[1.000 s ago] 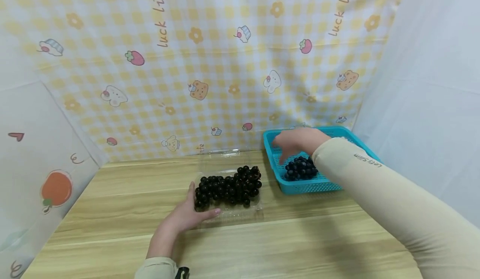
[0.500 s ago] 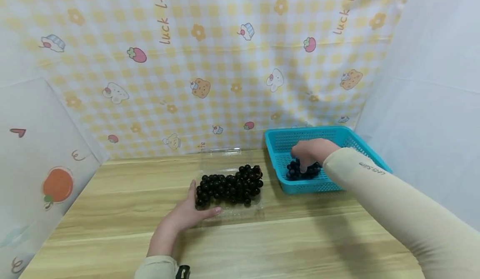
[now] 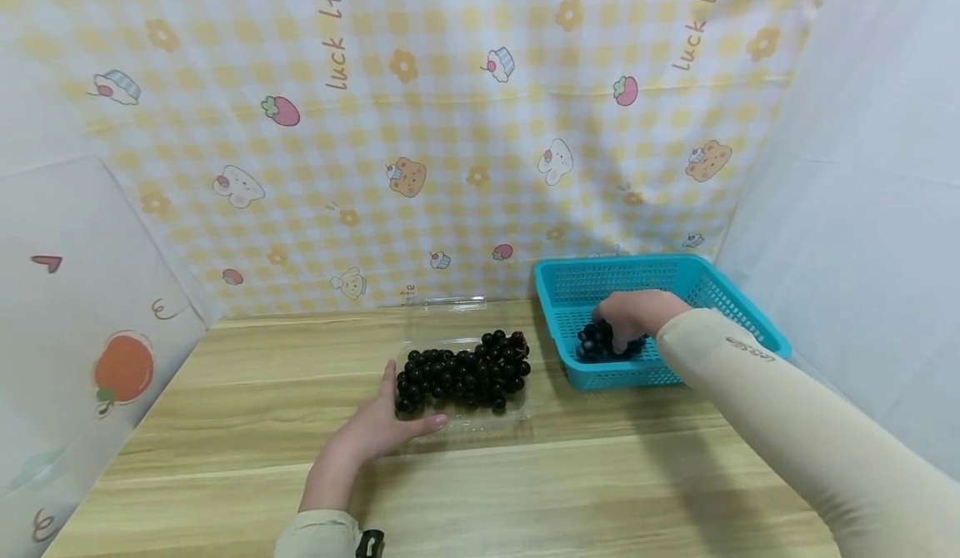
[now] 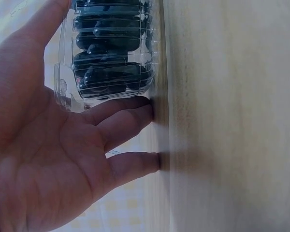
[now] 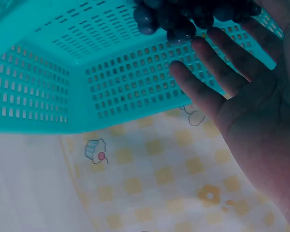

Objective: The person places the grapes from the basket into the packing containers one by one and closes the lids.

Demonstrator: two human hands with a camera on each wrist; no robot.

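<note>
A clear plastic clamshell box (image 3: 487,426) filled with dark grapes (image 3: 465,375) lies lidded back on the table. My left hand (image 3: 375,425) rests against its left end, thumb along the front edge, fingers fairly straight. The left wrist view shows the ribbed box wall (image 4: 111,58) beside that palm, with lower fingertips on the tabletop. Inside the blue basket (image 3: 600,375), my right hand (image 3: 637,312) reaches down and grips a smaller bunch of grapes (image 3: 592,346) between thumb and fingers. In the right wrist view, fingertips meet the bunch (image 5: 181,31); part of it is out of frame.
The basket (image 5: 77,101) has perforated walls and stands at the table's back right, close to the checked curtain (image 3: 480,125). Bare wood table (image 3: 247,425) extends left and in front of the box. White cloth (image 3: 862,208) hangs at the right.
My right hand has lowered from above the basket onto the grapes in it, and its thumb and fingers have closed around them. The left hand stays at the box.
</note>
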